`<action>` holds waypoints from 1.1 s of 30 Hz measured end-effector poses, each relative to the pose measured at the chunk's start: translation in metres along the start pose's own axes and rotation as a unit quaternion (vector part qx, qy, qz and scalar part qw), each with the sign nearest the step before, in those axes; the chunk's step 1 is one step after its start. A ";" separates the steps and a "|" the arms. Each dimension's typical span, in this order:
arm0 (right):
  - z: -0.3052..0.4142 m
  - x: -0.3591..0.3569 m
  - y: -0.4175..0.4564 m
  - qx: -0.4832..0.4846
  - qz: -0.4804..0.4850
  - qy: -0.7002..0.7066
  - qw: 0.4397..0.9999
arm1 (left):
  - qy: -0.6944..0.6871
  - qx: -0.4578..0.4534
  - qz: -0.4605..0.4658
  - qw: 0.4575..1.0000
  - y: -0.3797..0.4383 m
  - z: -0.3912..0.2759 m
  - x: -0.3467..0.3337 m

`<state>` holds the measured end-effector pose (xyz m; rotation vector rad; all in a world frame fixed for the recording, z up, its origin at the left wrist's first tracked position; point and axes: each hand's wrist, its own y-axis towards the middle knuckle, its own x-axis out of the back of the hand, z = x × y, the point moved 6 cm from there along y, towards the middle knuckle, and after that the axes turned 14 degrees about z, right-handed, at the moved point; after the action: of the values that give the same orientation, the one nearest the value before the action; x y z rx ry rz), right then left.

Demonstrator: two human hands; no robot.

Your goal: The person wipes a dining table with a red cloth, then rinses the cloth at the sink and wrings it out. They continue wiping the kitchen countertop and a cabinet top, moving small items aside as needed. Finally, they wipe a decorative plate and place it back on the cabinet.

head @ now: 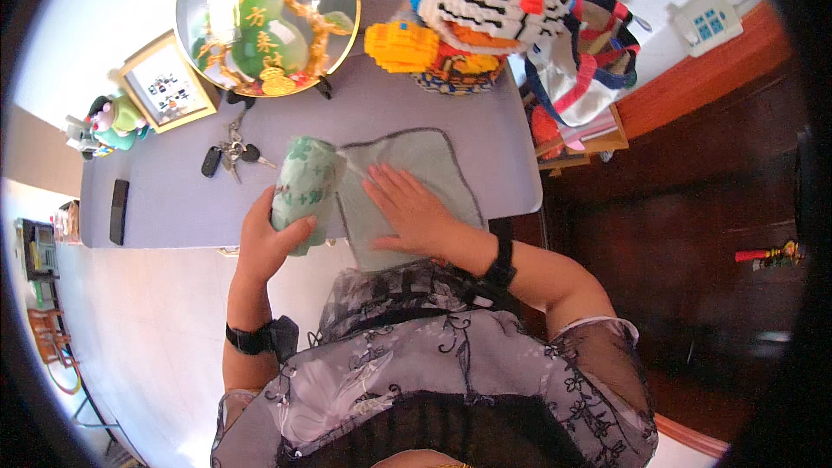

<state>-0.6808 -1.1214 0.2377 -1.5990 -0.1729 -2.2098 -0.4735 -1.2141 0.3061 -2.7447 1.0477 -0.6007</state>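
Observation:
My left hand (pixel 276 231) is closed around a rolled green bundle (pixel 302 185) with a printed soft wrapping, at the front of the purple-grey table (pixel 169 208). Just right of it, a grey-green cloth (pixel 429 156) with a dark edge lies spread out, its near part hanging past the table's front edge towards my lap. My right hand (pixel 416 214) rests flat on this cloth with its fingers slightly apart. The bundle's right side meets the cloth's upper left corner; whether they are joined I cannot tell.
Keys (pixel 234 153) and a black phone-like object (pixel 119 211) lie on the left. Behind stand a framed picture (pixel 168 84), a round gourd ornament (pixel 266 19) and a building-brick figure (pixel 494 6). A bag (pixel 582 65) with red straps is at the right, near a wooden drawer-like box (pixel 585 136).

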 end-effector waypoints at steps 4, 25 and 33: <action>-0.030 -0.002 -0.069 -0.046 0.058 -0.082 0.994 | 0.067 -0.044 0.067 0.995 0.029 -0.026 -0.034; -0.025 -0.024 -0.092 0.164 -0.027 -0.029 0.986 | 0.561 -0.348 0.123 0.741 0.168 -0.113 -0.214; 0.006 -0.030 -0.029 0.188 0.002 -0.092 0.978 | 0.442 -0.386 -0.021 0.810 0.112 -0.105 -0.156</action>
<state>-0.6795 -1.0852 0.2155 -1.5779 -0.6008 -1.8823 -0.6909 -1.1935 0.3225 -3.1392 1.7022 -1.9766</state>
